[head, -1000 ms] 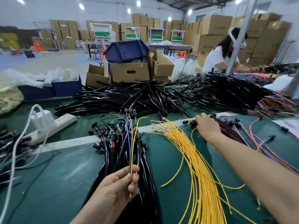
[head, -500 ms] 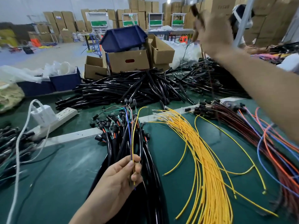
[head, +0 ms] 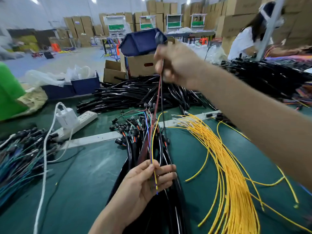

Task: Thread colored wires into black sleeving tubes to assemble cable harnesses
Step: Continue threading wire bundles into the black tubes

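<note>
My left hand (head: 143, 181) pinches a thin bunch of wires, with a yellow wire (head: 152, 144) and a blue one standing up from it. It hovers over a bundle of black sleeved harnesses (head: 162, 210) lying on the green table (head: 81, 191). My right hand (head: 177, 65) is raised high and grips a dark red wire (head: 157, 95) with a black connector at its top; the wire hangs down toward my left hand. A fan of loose yellow wires (head: 224, 166) lies to the right. A pile of black sleeving tubes (head: 135, 95) lies behind.
A white power strip (head: 79, 120) with a plugged adapter sits at left, beside more wired harnesses (head: 20, 149). Cardboard boxes (head: 140, 65) and a blue bin (head: 141, 41) stand behind. Another person (head: 248, 39) works at the back right near more black cables (head: 270, 76).
My right hand left the table, lifted a dark red wire high and has now swung left and lower, over the harness bundle. My left hand keeps its pinch.
</note>
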Tool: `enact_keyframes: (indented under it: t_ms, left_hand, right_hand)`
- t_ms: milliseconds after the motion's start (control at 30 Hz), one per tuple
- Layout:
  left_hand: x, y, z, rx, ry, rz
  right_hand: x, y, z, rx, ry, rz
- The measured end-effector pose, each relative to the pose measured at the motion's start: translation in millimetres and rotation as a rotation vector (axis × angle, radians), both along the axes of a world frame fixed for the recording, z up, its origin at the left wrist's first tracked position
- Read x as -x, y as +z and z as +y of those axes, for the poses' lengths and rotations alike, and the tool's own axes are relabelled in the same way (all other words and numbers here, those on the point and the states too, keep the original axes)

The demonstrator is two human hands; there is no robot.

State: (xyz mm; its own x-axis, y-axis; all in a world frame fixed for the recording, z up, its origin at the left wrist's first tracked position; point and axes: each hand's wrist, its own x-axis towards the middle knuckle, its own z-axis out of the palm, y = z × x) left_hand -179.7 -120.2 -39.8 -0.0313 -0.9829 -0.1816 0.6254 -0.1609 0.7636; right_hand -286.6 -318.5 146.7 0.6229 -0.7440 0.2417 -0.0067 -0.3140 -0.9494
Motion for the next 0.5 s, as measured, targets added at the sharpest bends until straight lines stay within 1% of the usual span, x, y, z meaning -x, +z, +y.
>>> enact_keyframes:
  t_ms: [33,67,133,167,200,233,333,500]
  left_hand:
    - [0,1,0,0.003,-0.007,-0.010]
    - [1,1,1,0.007,-0.011,-0.019]
    - [2,0,1,0.019,-0.012,-0.022]
    - [3,-2,1,0.031,-0.015,-0.030]
    - [3,-3,1,0.042,-0.019,-0.045]
    - [2,-4,0,0.050,-0.019,-0.058]
    - [2,-8,-1,0.052,0.017,-0.033]
    - [2,-12,-3,0.071,0.041,-0.026]
  right_hand:
    - [-10,-27,6,0.022,0.013,0.062]
    - [-24,-38,15,-0.053,0.009,0.099]
    - [-37,-69,17,-0.055,-0.009,0.203]
    - [-40,-76,11,-0.060,-0.024,0.207]
    - [-42,-78,5,-0.110,-0.035,0.204]
    - [-43,-78,2,-0.107,-0.054,0.210]
    - [-46,-86,-6,0.004,-0.097,0.228]
    - [-41,-80,-25,0.057,-0.259,0.221]
